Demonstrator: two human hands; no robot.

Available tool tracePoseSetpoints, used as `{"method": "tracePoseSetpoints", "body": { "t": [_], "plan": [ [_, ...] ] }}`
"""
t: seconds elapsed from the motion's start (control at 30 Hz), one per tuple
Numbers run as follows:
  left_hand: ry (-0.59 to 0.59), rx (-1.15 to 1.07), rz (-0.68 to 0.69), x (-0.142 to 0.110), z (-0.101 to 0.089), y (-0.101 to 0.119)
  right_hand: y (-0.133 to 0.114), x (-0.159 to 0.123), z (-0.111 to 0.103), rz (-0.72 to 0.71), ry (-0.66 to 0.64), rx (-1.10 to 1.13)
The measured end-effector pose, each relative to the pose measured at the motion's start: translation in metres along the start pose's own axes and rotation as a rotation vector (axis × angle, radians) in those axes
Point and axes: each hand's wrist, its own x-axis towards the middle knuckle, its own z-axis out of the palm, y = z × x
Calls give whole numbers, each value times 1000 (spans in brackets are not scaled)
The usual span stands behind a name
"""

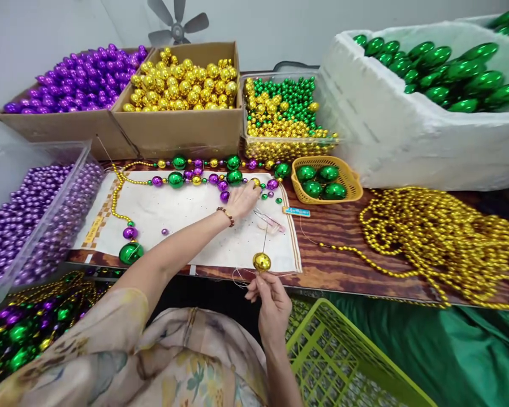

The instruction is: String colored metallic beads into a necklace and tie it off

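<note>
My right hand is closed in a pinch at the table's front edge, holding a long thin needle that points up. A large shiny gold bead is threaded on it, just above my fingertips. My left hand, with a beaded bracelet at the wrist, reaches across the white cloth. Its fingers close on a gold bead, partly hidden by them. Around it lie purple beads, small green beads and a large green bead. A pink-handled tool rests beside that hand.
Boxes of purple balls and gold balls stand behind, beside a clear bin. A yellow basket holds green balls. Gold bead strands pile at right, below a foam box. A green crate stands below.
</note>
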Motion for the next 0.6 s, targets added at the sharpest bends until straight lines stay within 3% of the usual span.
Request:
{"method": "tracePoseSetpoints", "body": {
  "t": [0.1, 0.2, 0.3, 0.43, 0.5, 0.6],
  "plan": [
    [8, 19, -7, 9, 3, 1, 1, 0, -7, -4, -10, -9],
    [93, -182, -24, 2, 0, -3, 0, 4, -10, -24, -18, -20],
    [179, -778, -104, -21, -9, -9, -6, 9, -7, -71, -19, -31],
    [23, -1690, -276, -74, -31, -16, -17, 13, -3, -133, -65, -59],
    [-27, -1922, -300, -102, -42, -18, -22, 11, -1, -160, -110, -97],
    [-10, -2084, -324, -132, -54, -18, -30, 6, 3, -201, -181, -178]
  ]
}}
